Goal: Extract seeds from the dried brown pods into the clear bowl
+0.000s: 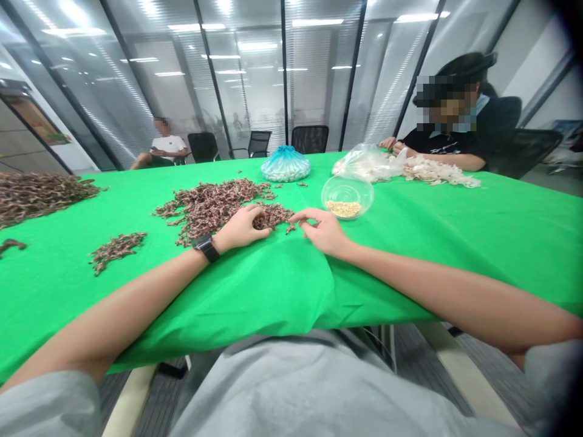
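Observation:
A broad pile of small, dried, brown, knobbly twig-like pieces (204, 206) lies spread on the green cloth before me. At its near right edge my left hand (241, 229), with a dark watch on the wrist, rests curved, thumb apart from the fingers, some pieces inside the curve. My right hand (324, 232) faces it from the right. Its index fingertip is beside a few stray pieces (290, 229), thumb tip apart from the finger; no held piece shows. Just beyond the right hand, a clear round plastic tub (348, 193) holds pale yellowish bits (344, 209).
A smaller heap (117, 249) and a large heap (40, 194) of the brown pieces lie leftward. Farther back stand a tied blue-and-clear bag (285, 165) and a clear bag (364, 162) near whitish flakes (439, 171). One person sits across on the right, another far left.

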`<state>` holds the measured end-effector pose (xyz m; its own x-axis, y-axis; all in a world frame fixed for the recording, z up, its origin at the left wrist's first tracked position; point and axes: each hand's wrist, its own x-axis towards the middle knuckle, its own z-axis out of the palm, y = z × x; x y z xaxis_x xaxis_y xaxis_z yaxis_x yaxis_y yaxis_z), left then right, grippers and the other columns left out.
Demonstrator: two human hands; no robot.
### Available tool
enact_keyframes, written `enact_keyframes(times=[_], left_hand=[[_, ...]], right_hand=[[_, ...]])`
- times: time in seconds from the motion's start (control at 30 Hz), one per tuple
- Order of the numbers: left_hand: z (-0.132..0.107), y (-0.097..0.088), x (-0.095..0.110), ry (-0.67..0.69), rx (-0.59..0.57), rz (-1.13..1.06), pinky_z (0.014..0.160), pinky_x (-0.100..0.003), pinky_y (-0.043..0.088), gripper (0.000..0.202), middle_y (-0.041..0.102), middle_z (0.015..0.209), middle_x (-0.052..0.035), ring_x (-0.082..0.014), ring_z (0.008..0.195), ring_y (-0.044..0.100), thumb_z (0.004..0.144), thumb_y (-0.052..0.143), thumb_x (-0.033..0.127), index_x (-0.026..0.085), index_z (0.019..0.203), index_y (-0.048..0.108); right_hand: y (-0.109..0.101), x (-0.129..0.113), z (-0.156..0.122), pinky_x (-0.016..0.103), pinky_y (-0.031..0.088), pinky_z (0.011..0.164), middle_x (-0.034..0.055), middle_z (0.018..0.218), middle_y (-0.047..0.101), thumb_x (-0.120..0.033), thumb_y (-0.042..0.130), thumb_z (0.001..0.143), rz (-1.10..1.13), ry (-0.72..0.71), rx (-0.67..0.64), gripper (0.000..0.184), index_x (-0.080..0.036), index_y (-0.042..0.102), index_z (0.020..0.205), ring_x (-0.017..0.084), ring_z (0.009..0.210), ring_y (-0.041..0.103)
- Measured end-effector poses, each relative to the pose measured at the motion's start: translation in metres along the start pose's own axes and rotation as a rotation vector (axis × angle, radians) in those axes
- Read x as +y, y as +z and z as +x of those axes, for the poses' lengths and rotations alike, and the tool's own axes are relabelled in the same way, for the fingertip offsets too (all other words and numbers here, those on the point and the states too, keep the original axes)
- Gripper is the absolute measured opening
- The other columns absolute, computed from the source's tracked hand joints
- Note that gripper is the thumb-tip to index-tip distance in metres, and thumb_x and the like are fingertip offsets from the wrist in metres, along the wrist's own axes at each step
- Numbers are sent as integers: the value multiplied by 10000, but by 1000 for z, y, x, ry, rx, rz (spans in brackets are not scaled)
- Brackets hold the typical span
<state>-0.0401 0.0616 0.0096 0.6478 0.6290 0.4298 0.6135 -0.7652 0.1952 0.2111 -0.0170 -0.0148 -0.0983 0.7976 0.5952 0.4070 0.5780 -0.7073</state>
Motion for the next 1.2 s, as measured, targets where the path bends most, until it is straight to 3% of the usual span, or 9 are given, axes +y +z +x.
enact_keyframes(times=[0.13, 0.27, 0.47, 0.63, 0.8, 0.9, 1.0, 1.1, 1.2], left_hand=[[2, -8, 0, -28, 136, -39, 972, -385, 503, 334, 679, 1133, -97, -252, 1041, 639, 815, 677, 428, 175, 1030, 711], [9, -23, -1, -115, 301, -22, 819, -340, 512, 191, 699, 874, -50, -197, 812, 623, 835, 639, 349, 170, 867, 696], [12, -34, 4, -96, 398, -133, 850, -326, 516, 256, 738, 1048, -61, -196, 913, 651, 913, 582, 359, 180, 1036, 719], [9, -30, 11, -44, 348, -185, 1037, -388, 489, 360, 729, 1206, -70, -231, 1116, 655, 964, 542, 424, 201, 1202, 695], [4, -34, 15, 38, 270, -68, 1159, -434, 397, 421, 673, 1337, -82, -256, 1282, 576, 977, 512, 503, 207, 1222, 685], [0, -28, 21, 139, 37, -8, 1219, -486, 301, 615, 540, 1515, -99, -307, 1419, 453, 906, 590, 620, 232, 1383, 599], [-4, -15, 27, 129, -231, 41, 1196, -544, 302, 831, 438, 1598, -119, -386, 1474, 363, 818, 658, 681, 252, 1508, 484], [-4, -4, 28, 128, -257, 84, 1155, -525, 356, 598, 566, 1487, -103, -371, 1372, 477, 868, 626, 522, 238, 1394, 601], [-1, -3, 25, 179, -208, 56, 1043, -448, 462, 344, 723, 1176, -89, -291, 1127, 635, 863, 571, 304, 212, 1164, 709]], right_hand=[[0, 0, -1, 305, 604, 771, 41, 1021, 777, -140, 555, 845, -5, 2, -2, 299, -203, 798, 1008, 185, 875, 722], [0, 0, -1, 305, 605, 779, 43, 1036, 779, -143, 555, 851, -3, 1, -4, 296, -200, 798, 1010, 184, 877, 723], [1, -3, -1, 327, 610, 813, 52, 1044, 786, -144, 562, 843, 0, 14, -2, 287, -193, 801, 995, 194, 896, 728], [0, -3, 0, 344, 613, 826, 55, 1052, 787, -146, 565, 835, 11, 15, 0, 293, -202, 806, 992, 207, 923, 730], [0, -3, -1, 336, 618, 803, 50, 1055, 785, -143, 564, 833, 10, 30, -6, 293, -206, 803, 991, 208, 927, 730], [0, -4, -1, 327, 618, 794, 50, 1052, 784, -142, 563, 833, 5, 26, -10, 298, -207, 804, 996, 205, 929, 727], [0, -3, 0, 325, 615, 797, 52, 1050, 781, -143, 559, 838, 1, 12, -13, 296, -201, 803, 995, 200, 922, 723], [0, -2, 0, 333, 615, 798, 52, 1044, 781, -144, 556, 838, 2, 9, -13, 297, -199, 803, 995, 197, 900, 722], [0, -1, -1, 330, 613, 797, 51, 1025, 783, -143, 554, 835, -1, 14, -7, 299, -196, 804, 990, 193, 889, 723]])
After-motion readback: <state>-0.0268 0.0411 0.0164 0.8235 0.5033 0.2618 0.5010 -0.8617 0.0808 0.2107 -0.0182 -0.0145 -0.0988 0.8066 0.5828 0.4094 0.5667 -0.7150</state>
